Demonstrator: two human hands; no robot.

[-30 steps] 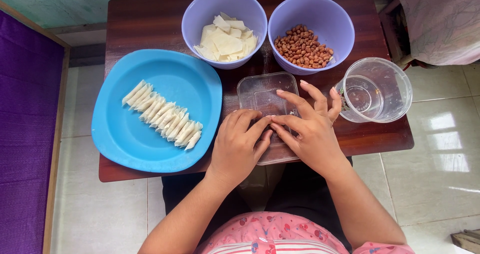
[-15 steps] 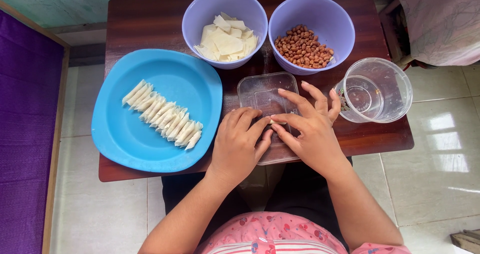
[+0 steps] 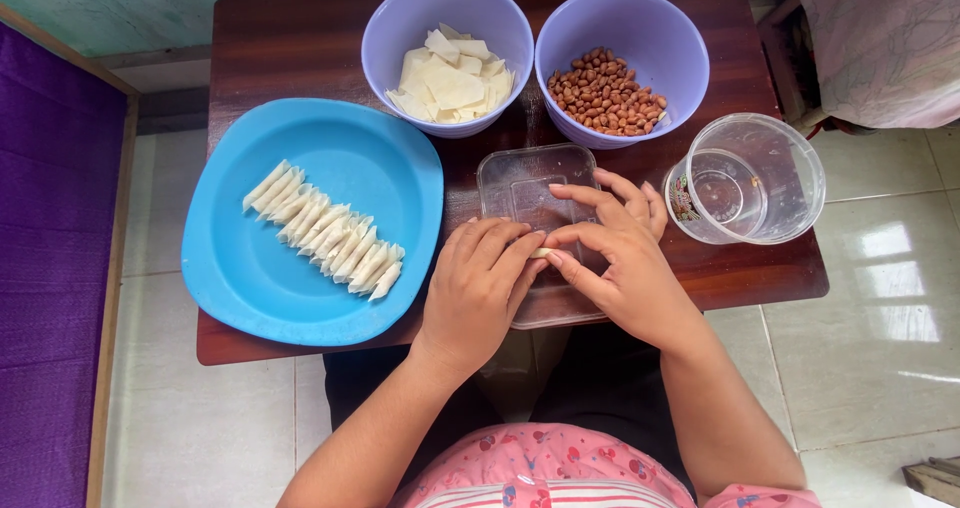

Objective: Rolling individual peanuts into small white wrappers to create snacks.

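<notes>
blue plastic comes first on the left: a wide plate [image 3: 250,268] on the dark wooden table [image 3: 300,48], carrying a slanted row of small rolled pastries [image 3: 325,231], pale and packed side by side. up and to the right of the plate we see a lavender bowl [image 3: 385,38] of flat white wrapper pieces [image 3: 450,83]. below it our left hand [image 3: 478,288] lies palm down, fingers curled in toward the middle, their tips meeting a small pale roll [image 3: 541,253]. that roll sits right between our two hands, over a clear plastic lid [image 3: 515,183] that lies flat near the table's front edge; we pinch it from both sides. our right hand [image 3: 625,268] closes thumb and forefinger on the roll's other end, while its remaining fingers fan out loosely above the lid. behind the right hand stands a second lavender bowl [image 3: 680,48] holding brown peanuts [image 3: 605,93]. farthest right, near the table's corner, rests a clear round plastic container [image 3: 790,183], just beside our right hand but apart from it.
</notes>
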